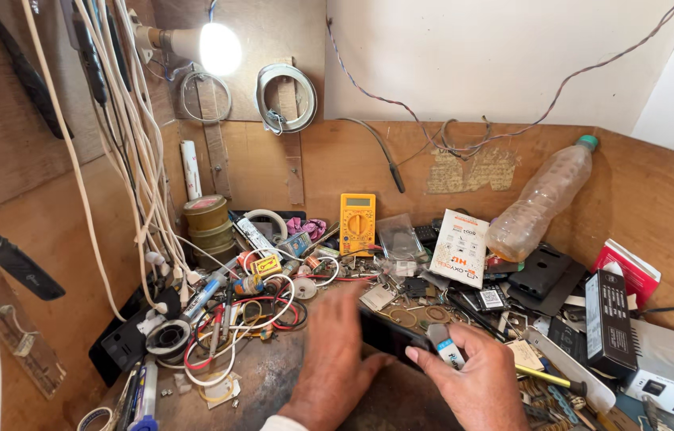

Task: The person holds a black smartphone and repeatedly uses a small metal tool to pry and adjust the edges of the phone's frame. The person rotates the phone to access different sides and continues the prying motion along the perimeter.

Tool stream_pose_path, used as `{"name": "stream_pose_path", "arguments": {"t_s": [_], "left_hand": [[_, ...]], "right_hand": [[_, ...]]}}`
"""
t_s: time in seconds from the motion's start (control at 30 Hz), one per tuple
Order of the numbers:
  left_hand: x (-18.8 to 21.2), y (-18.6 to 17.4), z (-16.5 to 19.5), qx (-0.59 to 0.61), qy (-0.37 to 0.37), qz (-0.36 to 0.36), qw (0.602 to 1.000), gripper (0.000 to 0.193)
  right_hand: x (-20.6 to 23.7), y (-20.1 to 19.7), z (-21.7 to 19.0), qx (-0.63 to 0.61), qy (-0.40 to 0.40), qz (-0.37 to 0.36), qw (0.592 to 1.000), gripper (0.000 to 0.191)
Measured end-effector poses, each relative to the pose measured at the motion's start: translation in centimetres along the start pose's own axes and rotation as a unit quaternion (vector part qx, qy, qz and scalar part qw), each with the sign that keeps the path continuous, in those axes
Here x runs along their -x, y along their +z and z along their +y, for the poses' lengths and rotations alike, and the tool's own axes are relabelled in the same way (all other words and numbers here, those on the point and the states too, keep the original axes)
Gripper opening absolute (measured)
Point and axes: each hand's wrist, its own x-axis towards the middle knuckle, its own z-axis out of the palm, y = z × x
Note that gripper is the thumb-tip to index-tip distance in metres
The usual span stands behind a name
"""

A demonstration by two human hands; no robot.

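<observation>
Left hand [335, 359] flat, fingers together on dark phone [389, 337]; right hand [476, 375], 4 o'clock, pinches small white-blue piece [446, 349].

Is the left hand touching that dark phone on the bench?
Touching. The head view shows the left hand lying over the dark phone, its fingers covering the phone's left end.

A lit bulb [219, 48] glows at the top of the wooden back wall, with white cables [118, 120] hanging down on the left. A yellow multimeter [357, 224] leans against the wall, beside a white carton [460, 248]. To the right a plastic bottle [543, 199] rests tilted against the wall. Rolls of tape [208, 227] are stacked at the left, above a tangle of red and white wires [249, 319]. A black box [609, 323] stands at the far right.
</observation>
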Motion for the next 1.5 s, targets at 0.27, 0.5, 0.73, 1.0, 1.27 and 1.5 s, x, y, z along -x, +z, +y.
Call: {"name": "stream_pose_path", "arguments": {"t_s": [0.27,0.5,0.73,1.0,1.27,1.5], "left_hand": [[-0.1,2.9,0.4,0.245,-0.447,0.155,0.846,0.085],[-1.0,3.1,2.3,0.674,-0.519,0.023,0.526,0.051],[-3.0,2.4,0.3,0.583,-0.397,0.126,0.697,0.060],[-2.6,2.5,-1.4,0.552,-0.369,0.113,0.739,0.074],[-2.8,2.4,-1.4,0.532,-0.402,0.103,0.738,0.071],[-3.0,2.1,-0.8,0.522,-0.410,0.111,0.740,0.074]], "right_hand": [[0.1,2.0,1.7,-0.168,0.050,0.073,0.982,0.021],[1.4,2.9,-1.2,-0.279,0.225,0.107,0.928,0.025],[0.6,0.9,-2.2,-0.211,0.306,-0.033,0.928,0.036],[0.3,0.8,-2.8,-0.110,0.251,-0.111,0.955,0.033],[-0.8,2.1,-2.2,-0.028,0.142,-0.100,0.984,0.019],[-1.1,2.2,-2.1,0.002,0.110,-0.104,0.988,0.022]]}}
